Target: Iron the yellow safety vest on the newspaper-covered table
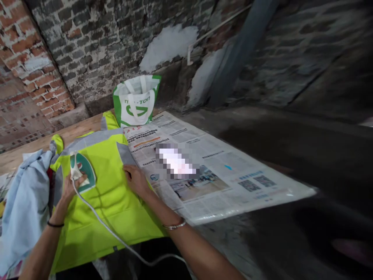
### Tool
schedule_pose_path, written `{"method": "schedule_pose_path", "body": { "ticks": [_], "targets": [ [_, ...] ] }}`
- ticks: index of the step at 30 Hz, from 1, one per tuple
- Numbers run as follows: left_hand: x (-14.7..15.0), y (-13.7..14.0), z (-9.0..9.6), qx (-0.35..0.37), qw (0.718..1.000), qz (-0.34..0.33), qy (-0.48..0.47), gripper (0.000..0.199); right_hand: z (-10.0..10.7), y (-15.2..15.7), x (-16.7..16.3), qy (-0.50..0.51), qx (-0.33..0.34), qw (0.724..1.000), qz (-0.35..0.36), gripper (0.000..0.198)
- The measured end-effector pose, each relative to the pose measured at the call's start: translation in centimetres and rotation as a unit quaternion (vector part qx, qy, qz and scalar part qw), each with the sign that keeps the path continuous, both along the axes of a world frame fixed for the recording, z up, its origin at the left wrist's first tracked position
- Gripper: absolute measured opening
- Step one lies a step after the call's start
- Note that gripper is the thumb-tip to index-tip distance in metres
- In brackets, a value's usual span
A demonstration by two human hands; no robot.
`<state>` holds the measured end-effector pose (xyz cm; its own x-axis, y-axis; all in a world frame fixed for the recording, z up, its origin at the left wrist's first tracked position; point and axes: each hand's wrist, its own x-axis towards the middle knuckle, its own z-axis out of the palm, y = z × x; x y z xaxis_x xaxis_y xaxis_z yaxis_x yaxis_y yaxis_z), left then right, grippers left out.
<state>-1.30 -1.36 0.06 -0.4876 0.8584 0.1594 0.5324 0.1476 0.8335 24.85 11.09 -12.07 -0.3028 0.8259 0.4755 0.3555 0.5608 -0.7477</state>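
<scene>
My left hand (68, 189) is closed around the handle of a white and green clothes iron (88, 171), which rests flat on a bright yellow hi-vis jacket (107, 190). Grey reflective bands cross the jacket, and its lower edge hangs over the near side of the table. At the jacket's right edge, my right hand (136, 179) has its fingers curled in, pinching the fabric beside a grey band. The iron's white cord (107, 228) runs from the handle across the jacket and under my right forearm.
Newspaper under clear plastic (201, 136) covers the table on the right, with a blurred-out bright object (176, 161) on it. A green and white tote bag (138, 101) stands behind the jacket. Light blue cloth (27, 206) lies at the left. Brick walls (96, 42) rise behind.
</scene>
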Motion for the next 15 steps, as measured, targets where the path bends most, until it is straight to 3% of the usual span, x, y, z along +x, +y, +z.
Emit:
{"method": "schedule_pose_path", "body": {
  "ticks": [3, 7, 11, 15],
  "targets": [
    [2.5, 1.1, -0.6, 0.002, 0.999, -0.038, -0.015, 0.051, 0.0, -0.3, 0.0, -0.01, 0.009, 1.0, 0.003, 0.039],
    [4.4, 6.4, -0.6, 0.012, 0.996, -0.072, -0.053, 0.071, 0.1, -0.9, 0.3, -0.056, 0.027, 0.996, -0.064, 0.039],
    [5.6, 11.9, -0.3, 0.016, 0.993, -0.085, -0.082, 0.068, 0.1, -0.8, 0.9, -0.071, 0.0, 0.993, -0.092, 0.034],
    [7.0, 13.3, -0.6, 0.02, 0.99, -0.101, -0.101, 0.069, 0.3, 0.0, 1.6, -0.063, -0.038, 0.995, -0.062, 0.032]
  ]
}}
